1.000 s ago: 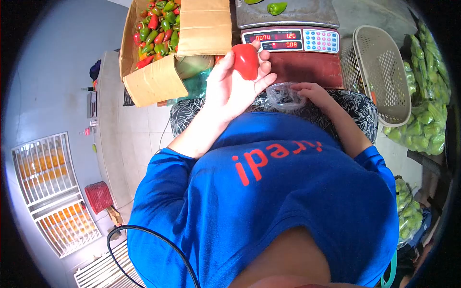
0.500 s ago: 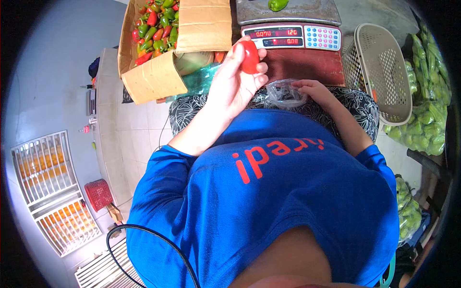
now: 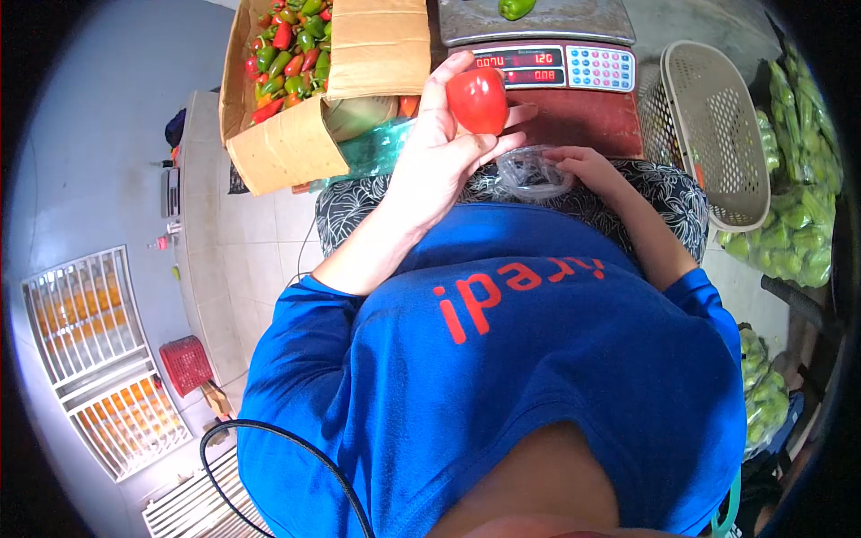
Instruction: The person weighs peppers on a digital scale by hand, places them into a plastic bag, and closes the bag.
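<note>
In my left hand (image 3: 439, 134) is a glossy red pepper (image 3: 479, 100), held up in front of the scale's display with the fingers spread around it. My right hand (image 3: 585, 169) pinches the edge of a clear plastic bag (image 3: 535, 173) that rests over my lap. Just beyond, a green pepper (image 3: 517, 8) lies on the metal pan of a digital scale (image 3: 538, 32). Red digits glow on its panel, partly covered by my left fingers. To the left, a cardboard box (image 3: 377, 49) holds many small red and green peppers (image 3: 291, 58).
At the right a pale perforated plastic basket (image 3: 725, 134) stands tilted, beside bagged green vegetables (image 3: 789, 238). A green plastic sheet (image 3: 375, 151) lies under the box's near side. A red basket (image 3: 186, 365) is by the left wall, and a black cable (image 3: 278, 428) loops near my left side.
My left hand has turned the red pepper so a broader side shows, and its fingers have spread out. My right hand and the plastic bag have stayed nearly still.
</note>
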Tool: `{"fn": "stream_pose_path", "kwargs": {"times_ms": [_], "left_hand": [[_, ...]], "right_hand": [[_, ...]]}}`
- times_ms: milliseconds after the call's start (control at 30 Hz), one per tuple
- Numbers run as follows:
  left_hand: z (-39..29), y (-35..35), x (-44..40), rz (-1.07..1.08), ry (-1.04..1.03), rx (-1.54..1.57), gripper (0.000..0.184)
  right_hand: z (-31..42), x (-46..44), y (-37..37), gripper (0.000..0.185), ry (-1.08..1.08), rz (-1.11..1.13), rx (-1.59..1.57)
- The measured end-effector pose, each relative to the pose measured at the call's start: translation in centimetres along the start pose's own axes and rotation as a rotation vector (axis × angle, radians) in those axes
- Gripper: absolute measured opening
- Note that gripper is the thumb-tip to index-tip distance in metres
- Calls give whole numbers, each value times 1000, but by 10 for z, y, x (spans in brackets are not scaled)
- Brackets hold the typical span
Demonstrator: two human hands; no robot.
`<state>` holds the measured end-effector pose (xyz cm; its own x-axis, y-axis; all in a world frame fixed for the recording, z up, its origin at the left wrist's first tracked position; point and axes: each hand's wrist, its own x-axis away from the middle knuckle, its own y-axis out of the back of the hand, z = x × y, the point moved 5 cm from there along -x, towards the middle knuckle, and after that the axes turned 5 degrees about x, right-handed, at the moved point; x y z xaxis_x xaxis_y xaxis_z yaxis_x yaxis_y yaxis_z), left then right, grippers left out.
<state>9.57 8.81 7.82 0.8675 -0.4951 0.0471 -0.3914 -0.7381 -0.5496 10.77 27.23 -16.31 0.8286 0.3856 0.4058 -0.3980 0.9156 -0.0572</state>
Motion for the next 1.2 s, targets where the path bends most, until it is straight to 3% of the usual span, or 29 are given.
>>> {"fn": "stream_pose_path", "kwargs": {"times_ms": [700,1200], "left_hand": [[-10,-4,3,-26,-33,-197,73],[-8,9,0,-48,-94,-240,53]], "right_hand": [[3,1,-1,40,-31,-11,-17],[8,4,-2,40,-42,4,9]]}}
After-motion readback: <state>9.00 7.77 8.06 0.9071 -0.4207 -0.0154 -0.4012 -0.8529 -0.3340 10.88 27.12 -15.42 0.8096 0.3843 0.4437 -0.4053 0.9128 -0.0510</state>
